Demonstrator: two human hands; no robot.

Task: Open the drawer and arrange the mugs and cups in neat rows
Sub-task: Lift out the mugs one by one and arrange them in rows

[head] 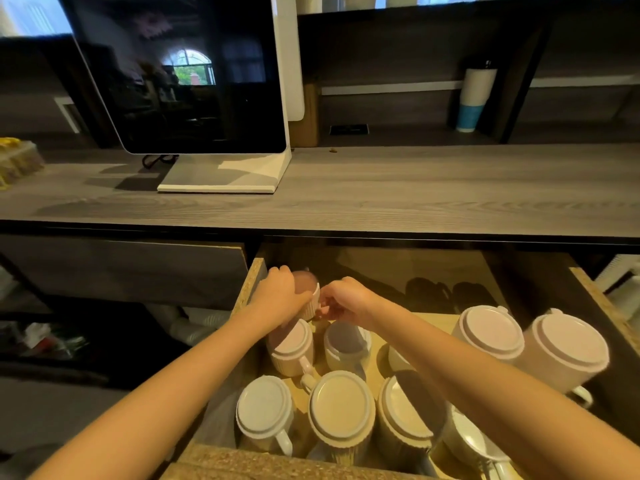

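In the head view I saw the drawer (250, 282) pulled out below the countertop (415, 188), with both hands meeting at its far left corner. My left hand (280, 296) gripped a white ribbed mug (310, 306) from the left, fingers curled over its rim, and the mug's mouth showed towards the camera. My right hand (346, 299) was curled against the mug's right side; whether it pinched the handle I could not tell. Just nearer than the hands stood two upturned mugs (292, 344), with three more under my forearms. Right of my right hand sat two larger upturned mugs (491, 330). Beyond the hands, a monitor (180, 71) stood on the countertop.
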